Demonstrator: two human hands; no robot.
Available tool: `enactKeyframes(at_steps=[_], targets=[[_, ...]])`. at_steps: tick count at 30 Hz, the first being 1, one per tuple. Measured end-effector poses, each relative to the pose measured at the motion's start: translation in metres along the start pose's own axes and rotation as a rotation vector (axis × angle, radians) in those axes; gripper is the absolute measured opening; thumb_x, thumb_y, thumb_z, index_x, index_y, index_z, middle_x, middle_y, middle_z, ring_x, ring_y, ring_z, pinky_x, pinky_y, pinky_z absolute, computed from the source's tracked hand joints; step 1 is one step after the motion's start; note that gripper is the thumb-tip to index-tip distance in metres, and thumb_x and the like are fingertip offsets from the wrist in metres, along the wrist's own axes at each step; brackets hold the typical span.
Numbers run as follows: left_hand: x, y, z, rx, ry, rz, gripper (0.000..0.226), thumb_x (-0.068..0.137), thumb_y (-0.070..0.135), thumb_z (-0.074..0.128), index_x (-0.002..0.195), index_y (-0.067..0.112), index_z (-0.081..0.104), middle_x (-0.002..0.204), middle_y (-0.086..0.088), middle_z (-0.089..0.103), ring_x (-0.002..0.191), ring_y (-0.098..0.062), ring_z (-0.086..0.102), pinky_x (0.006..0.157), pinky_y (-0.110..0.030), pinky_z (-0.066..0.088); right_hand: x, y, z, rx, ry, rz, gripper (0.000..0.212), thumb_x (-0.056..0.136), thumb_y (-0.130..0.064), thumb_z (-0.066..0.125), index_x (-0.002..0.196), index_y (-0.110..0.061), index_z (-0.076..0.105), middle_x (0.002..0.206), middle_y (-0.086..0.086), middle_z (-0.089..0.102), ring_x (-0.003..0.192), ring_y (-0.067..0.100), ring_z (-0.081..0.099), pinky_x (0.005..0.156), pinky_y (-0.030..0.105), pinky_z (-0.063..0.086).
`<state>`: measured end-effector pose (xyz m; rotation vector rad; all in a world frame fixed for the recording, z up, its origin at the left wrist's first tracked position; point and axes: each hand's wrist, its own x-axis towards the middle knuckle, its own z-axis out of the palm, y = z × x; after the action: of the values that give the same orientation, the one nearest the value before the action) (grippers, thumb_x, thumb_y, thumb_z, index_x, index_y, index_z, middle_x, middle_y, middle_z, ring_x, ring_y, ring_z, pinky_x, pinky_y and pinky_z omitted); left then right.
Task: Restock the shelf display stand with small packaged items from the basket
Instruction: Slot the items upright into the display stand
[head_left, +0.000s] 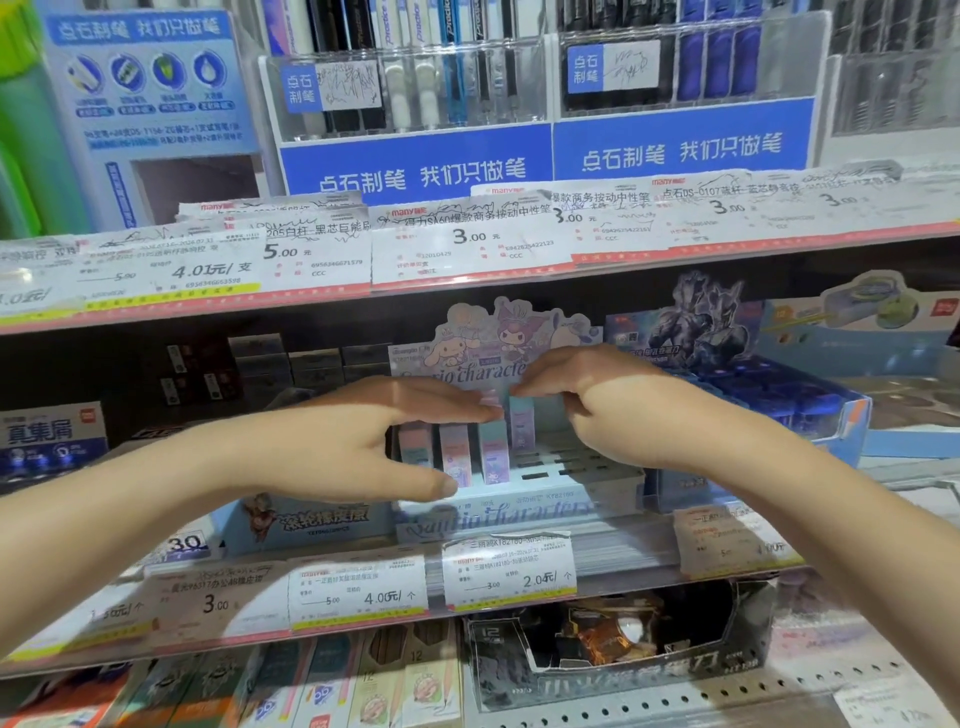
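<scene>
Over the display stand (498, 512) — left hand (363, 441) spread, right hand (597, 410) pinching a packet (521, 423).

Blue pen boxes (415, 156) stood on the top shelf, with pens (452, 62) upright inside them. White price tags (467, 244) hung along the shelf edge (208, 306). A dark blue box with a robot picture (696, 332) sat to the right. Lower down was a black box (623, 660) beside pencil packs (374, 686).
</scene>
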<state>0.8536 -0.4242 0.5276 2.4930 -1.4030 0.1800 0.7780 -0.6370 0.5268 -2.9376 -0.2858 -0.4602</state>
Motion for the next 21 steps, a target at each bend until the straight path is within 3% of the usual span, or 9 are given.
enactKeyframes(at_steps=[3, 5, 7, 9, 11, 14, 16, 18, 21], targets=[[0.002, 0.01, -0.001, -0.038, 0.022, -0.064, 0.063, 0.065, 0.073, 0.045, 0.12, 0.044, 0.054, 0.125, 0.024, 0.056, 0.113, 0.003, 0.053, 0.092, -0.021, 0.046, -0.009, 0.0, -0.004, 0.123, 0.114, -0.004, 0.049, 0.086, -0.005, 0.042, 0.129, -0.027, 0.048, 0.127, -0.001, 0.059, 0.114, 0.023, 0.055, 0.098, 0.037, 0.045], [0.002, 0.019, 0.0, -0.078, 0.076, -0.076, 0.062, 0.064, 0.07, 0.043, 0.119, 0.043, 0.054, 0.126, 0.023, 0.055, 0.11, 0.004, 0.052, 0.086, -0.014, 0.04, -0.015, 0.003, -0.007, 0.176, 0.212, -0.042, 0.041, 0.086, -0.012, 0.049, 0.124, -0.028, 0.051, 0.123, -0.001, 0.06, 0.108, 0.02, 0.058, 0.095, 0.037, 0.047], [0.003, 0.033, -0.003, -0.056, 0.147, -0.065, 0.06, 0.066, 0.066, 0.041, 0.116, 0.037, 0.058, 0.122, 0.019, 0.057, 0.102, 0.007, 0.05, 0.077, -0.004, 0.035, -0.023, 0.008, -0.01, 0.218, 0.245, -0.085, 0.037, 0.086, -0.018, 0.052, 0.121, -0.029, 0.053, 0.116, -0.004, 0.061, 0.096, 0.004, 0.059, 0.087, 0.023, 0.047], [0.003, 0.048, -0.005, -0.039, 0.231, -0.027, 0.051, 0.07, 0.057, 0.043, 0.107, 0.029, 0.064, 0.111, 0.01, 0.064, 0.092, -0.001, 0.056, 0.07, -0.008, 0.043, -0.03, 0.013, -0.013, 0.281, 0.243, -0.128, 0.034, 0.085, -0.02, 0.054, 0.117, -0.031, 0.054, 0.096, -0.011, 0.06, 0.069, -0.011, 0.054, 0.062, 0.006, 0.04], [0.002, 0.065, -0.003, -0.067, 0.318, -0.026, 0.041, 0.072, 0.05, 0.047, 0.097, 0.024, 0.067, 0.096, 0.006, 0.069, 0.083, -0.011, 0.062, 0.072, -0.024, 0.048, -0.039, 0.018, -0.015, 0.311, 0.246, -0.167, 0.025, 0.085, -0.026, 0.056, 0.106, -0.038, 0.053, 0.078, -0.014, 0.056, 0.06, -0.005, 0.051, 0.053, 0.012, 0.036], [-0.003, 0.09, 0.007, -0.118, 0.406, -0.045, 0.036, 0.073, 0.046, 0.051, 0.088, 0.018, 0.068, 0.076, 0.002, 0.071, 0.065, -0.013, 0.063, 0.059, -0.025, 0.049, -0.056, 0.029, -0.012, 0.403, 0.297, -0.238, 0.018, 0.085, -0.028, 0.059, 0.084, -0.041, 0.047, 0.063, -0.012, 0.054, 0.056, 0.006, 0.051, 0.05, 0.014, 0.036], [-0.01, 0.106, 0.02, -0.131, 0.449, -0.083, 0.034, 0.074, 0.044, 0.052, 0.088, 0.018, 0.069, 0.068, 0.001, 0.069, 0.061, -0.014, 0.061, 0.055, -0.024, 0.047, -0.07, 0.035, -0.006, 0.522, 0.265, -0.27, 0.011, 0.085, -0.026, 0.06, 0.092, -0.032, 0.055, 0.063, -0.009, 0.056, 0.052, 0.01, 0.051, 0.05, 0.014, 0.037], [-0.021, 0.122, 0.037, -0.155, 0.478, -0.126, 0.031, 0.074, 0.044, 0.052, 0.085, 0.019, 0.069, 0.065, 0.002, 0.064, 0.055, -0.009, 0.055, 0.053, -0.022, 0.043, -0.086, 0.039, 0.003, 0.592, 0.235, -0.303, 0.017, 0.085, -0.027, 0.061, 0.101, -0.026, 0.057, 0.064, -0.007, 0.055, 0.049, 0.01, 0.048, 0.05, 0.015, 0.035], [-0.039, 0.144, 0.065, -0.236, 0.442, -0.213, 0.032, 0.074, 0.045, 0.051, 0.078, 0.018, 0.067, 0.056, 0.003, 0.055, 0.047, -0.005, 0.045, 0.047, -0.021, 0.037, -0.112, 0.041, 0.018, 0.665, 0.174, -0.323, 0.018, 0.082, -0.034, 0.057, 0.098, -0.027, 0.058, 0.064, -0.006, 0.054, 0.045, 0.008, 0.045, 0.048, 0.015, 0.034]])
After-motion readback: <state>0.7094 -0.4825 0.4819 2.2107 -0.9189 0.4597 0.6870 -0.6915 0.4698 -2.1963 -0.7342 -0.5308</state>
